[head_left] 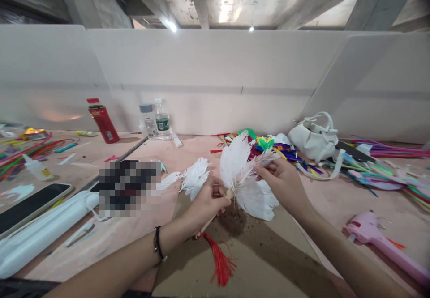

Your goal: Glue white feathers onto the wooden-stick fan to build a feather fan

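Over a brown board [181, 262], my left hand [210, 199] is closed round the wooden handle of a white feather fan [235, 159]. From the handle's lower end hangs a red tassel [221, 262]. My right hand [285, 184] pinches a white feather [267, 157] at the fan's upper right, thumb and fingers pressed together. One cluster of feathers spreads upward and another slants down to the right. Just left of the fan lie loose white feathers [195, 177]. Where the feathers meet the handle is partly hidden by my left fingers.
Right of the board lies a pink glue gun [372, 226]. Coloured feathers [268, 143] and a white handbag [314, 137] are at the back. Bottles [163, 123] stand before the white partition [201, 74]. On the left are a phone [33, 206] and a glue bottle [37, 168].
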`<state>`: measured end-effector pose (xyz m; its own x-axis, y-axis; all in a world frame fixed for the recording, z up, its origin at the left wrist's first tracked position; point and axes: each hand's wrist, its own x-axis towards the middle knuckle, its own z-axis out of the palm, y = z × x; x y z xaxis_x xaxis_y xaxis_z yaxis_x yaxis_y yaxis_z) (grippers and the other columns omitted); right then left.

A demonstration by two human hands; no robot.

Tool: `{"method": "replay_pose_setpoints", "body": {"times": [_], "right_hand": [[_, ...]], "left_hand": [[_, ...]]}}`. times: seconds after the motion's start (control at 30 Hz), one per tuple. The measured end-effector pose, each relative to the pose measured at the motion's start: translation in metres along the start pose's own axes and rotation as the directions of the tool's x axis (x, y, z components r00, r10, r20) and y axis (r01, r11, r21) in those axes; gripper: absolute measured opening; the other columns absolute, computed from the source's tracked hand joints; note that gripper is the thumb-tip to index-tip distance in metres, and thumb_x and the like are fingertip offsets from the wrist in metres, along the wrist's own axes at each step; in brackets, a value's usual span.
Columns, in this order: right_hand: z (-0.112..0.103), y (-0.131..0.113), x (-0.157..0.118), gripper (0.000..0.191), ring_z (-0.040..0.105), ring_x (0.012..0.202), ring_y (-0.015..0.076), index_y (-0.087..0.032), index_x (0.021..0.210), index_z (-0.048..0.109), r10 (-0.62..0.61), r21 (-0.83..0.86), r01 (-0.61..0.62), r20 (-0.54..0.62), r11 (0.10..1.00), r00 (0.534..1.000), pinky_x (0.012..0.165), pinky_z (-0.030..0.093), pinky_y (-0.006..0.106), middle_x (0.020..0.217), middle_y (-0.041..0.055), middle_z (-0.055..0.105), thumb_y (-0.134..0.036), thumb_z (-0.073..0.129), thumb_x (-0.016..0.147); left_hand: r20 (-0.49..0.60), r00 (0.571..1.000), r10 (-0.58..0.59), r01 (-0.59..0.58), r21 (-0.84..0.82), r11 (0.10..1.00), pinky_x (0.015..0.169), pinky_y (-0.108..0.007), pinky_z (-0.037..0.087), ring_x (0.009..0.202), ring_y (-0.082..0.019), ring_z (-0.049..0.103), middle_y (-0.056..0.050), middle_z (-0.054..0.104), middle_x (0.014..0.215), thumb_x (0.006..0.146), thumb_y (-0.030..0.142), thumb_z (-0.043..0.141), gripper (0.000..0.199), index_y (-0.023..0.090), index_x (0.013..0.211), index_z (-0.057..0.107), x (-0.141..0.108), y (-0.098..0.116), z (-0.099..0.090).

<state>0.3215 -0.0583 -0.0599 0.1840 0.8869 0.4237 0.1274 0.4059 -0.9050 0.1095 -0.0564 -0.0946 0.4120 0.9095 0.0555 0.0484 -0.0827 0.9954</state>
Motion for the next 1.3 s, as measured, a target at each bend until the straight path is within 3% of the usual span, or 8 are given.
{"method": "replay_pose_setpoints", "body": {"times": [0.13, 0.23, 0.4, 0.53, 0.73, 0.87, 1.07, 1.3], "right_hand": [[-0.001, 0.001, 0.0, 0.031, 0.068, 0.073, 0.0219, -0.019, 0.09, 0.068, -0.015, -0.043, 0.016, 0.023, 0.999, 1.0, 0.061, 0.058, 0.034, 0.084, 0.0071, 0.074, -0.046, 0.078, 0.079], [-0.002, 0.003, -0.002, 0.026, 0.068, 0.073, 0.0215, -0.021, 0.091, 0.067, -0.014, -0.054, 0.017, 0.055, 0.998, 0.998, 0.061, 0.055, 0.032, 0.083, 0.0057, 0.073, -0.044, 0.077, 0.082], [-0.002, 0.005, -0.005, 0.021, 0.066, 0.069, 0.0197, -0.021, 0.092, 0.067, -0.013, -0.107, 0.024, 0.103, 0.994, 0.995, 0.063, 0.052, 0.032, 0.08, 0.0031, 0.072, -0.039, 0.076, 0.085], [-0.001, 0.004, -0.007, 0.02, 0.064, 0.066, 0.0194, -0.021, 0.091, 0.067, -0.038, -0.147, 0.056, 0.123, 0.988, 0.992, 0.06, 0.052, 0.033, 0.079, 0.0024, 0.07, -0.039, 0.074, 0.086], [0.004, -0.003, -0.014, 0.014, 0.069, 0.078, 0.0227, -0.022, 0.089, 0.069, -0.211, -0.381, 0.248, 0.138, 0.89, 0.968, 0.068, 0.051, 0.034, 0.085, 0.0039, 0.074, -0.036, 0.069, 0.091], [0.007, -0.007, -0.019, 0.011, 0.069, 0.081, 0.0227, -0.022, 0.09, 0.069, -0.255, -0.429, 0.309, 0.18, 0.849, 0.95, 0.071, 0.05, 0.034, 0.09, 0.0036, 0.075, -0.032, 0.066, 0.093], [0.003, -0.009, -0.016, 0.015, 0.066, 0.092, 0.026, -0.025, 0.089, 0.073, -0.27, -0.431, 0.295, 0.119, 0.853, 0.956, 0.084, 0.048, 0.04, 0.094, 0.0041, 0.075, -0.039, 0.071, 0.09], [-0.016, -0.011, 0.006, 0.019, 0.061, 0.103, 0.0297, -0.028, 0.077, 0.078, -0.252, -0.458, 0.242, 0.039, 0.855, 0.967, 0.102, 0.037, 0.051, 0.102, 0.0063, 0.072, -0.047, 0.077, 0.078]], "left_hand": [[0.066, 0.997, -0.039, 0.037, 0.026, 0.999, 0.046, -0.02, 0.034, 0.048, -0.007, 0.044, 0.006, 0.055, 0.067, 0.083, 0.042, 0.065, 0.026, 0.019, 0.093, 0.057, 0.0, 0.002, -0.001], [0.127, 0.989, -0.08, 0.071, 0.071, 0.995, 0.042, -0.02, 0.034, 0.045, -0.008, 0.048, 0.004, 0.056, 0.06, 0.085, 0.052, 0.063, 0.034, 0.018, 0.085, 0.059, 0.001, 0.0, -0.002], [0.167, 0.979, -0.114, 0.12, -0.028, 0.992, 0.043, -0.021, 0.042, 0.05, -0.013, 0.059, 0.002, 0.061, 0.059, 0.079, 0.049, 0.07, 0.034, 0.017, 0.089, 0.063, -0.001, 0.004, -0.001], [0.161, 0.983, -0.087, 0.098, -0.058, 0.994, 0.042, -0.02, 0.04, 0.045, -0.01, 0.055, 0.001, 0.064, 0.059, 0.075, 0.045, 0.072, 0.03, 0.017, 0.08, 0.061, -0.005, 0.012, 0.001], [0.131, 0.99, -0.06, 0.05, 0.078, 0.996, 0.037, -0.02, 0.03, 0.036, -0.008, 0.042, 0.004, 0.056, 0.047, 0.081, 0.057, 0.066, 0.041, 0.019, 0.071, 0.057, -0.007, 0.018, 0.0], [0.116, 0.992, -0.047, 0.03, 0.146, 0.989, 0.037, -0.02, 0.028, 0.036, -0.008, 0.041, 0.005, 0.049, 0.041, 0.082, 0.064, 0.066, 0.049, 0.02, 0.065, 0.055, -0.007, 0.016, -0.001], [0.106, 0.994, 0.029, -0.037, 0.071, 0.997, 0.039, -0.021, 0.028, 0.037, -0.008, 0.037, 0.007, 0.042, 0.041, 0.081, 0.061, 0.072, 0.048, 0.021, 0.062, 0.051, -0.009, 0.019, 0.003], [0.151, 0.989, -0.012, 0.009, 0.02, 1.0, 0.038, -0.022, 0.022, 0.036, -0.007, 0.032, 0.011, 0.041, 0.042, 0.081, 0.056, 0.072, 0.04, 0.021, 0.082, 0.054, -0.012, 0.023, 0.003]]}}
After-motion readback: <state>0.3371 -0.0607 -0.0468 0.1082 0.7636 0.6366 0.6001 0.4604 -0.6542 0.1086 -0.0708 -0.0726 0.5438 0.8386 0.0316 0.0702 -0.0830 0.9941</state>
